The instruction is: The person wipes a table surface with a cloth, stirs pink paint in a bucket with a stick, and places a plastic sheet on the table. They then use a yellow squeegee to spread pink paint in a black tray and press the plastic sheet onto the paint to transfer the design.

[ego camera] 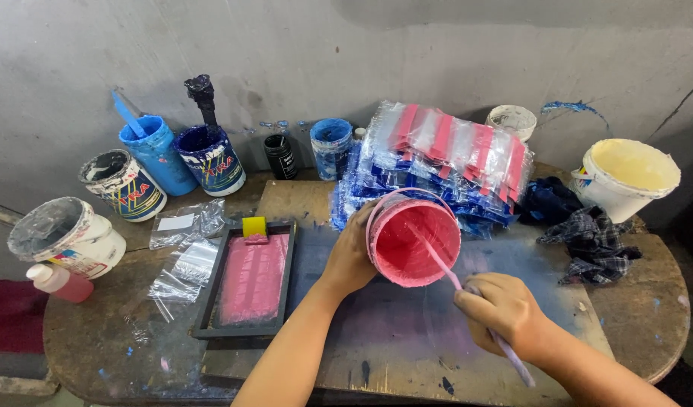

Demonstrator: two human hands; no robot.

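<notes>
Paint, pink and thick, is held in a small tub (414, 240) near the middle of the table (648, 301). The tub is tipped toward the person, so the inside can be seen. It is held at its near left side by the left hand (352, 252), with the fingers wrapped on the rim and wall. A thin stick (467, 298) is gripped by the right hand (501, 309), fingers closed tight around it. The far end of the stick is dipped in the paint. The paint looks smooth and even, so the mixing seems well along, though that is a guess.

A frame (248, 280) with a pink screen is laid just left of the tub. A yellow block (254, 226) is rested on its top edge. Behind the tub, a pile of clear bags (444, 162) is stacked.
</notes>
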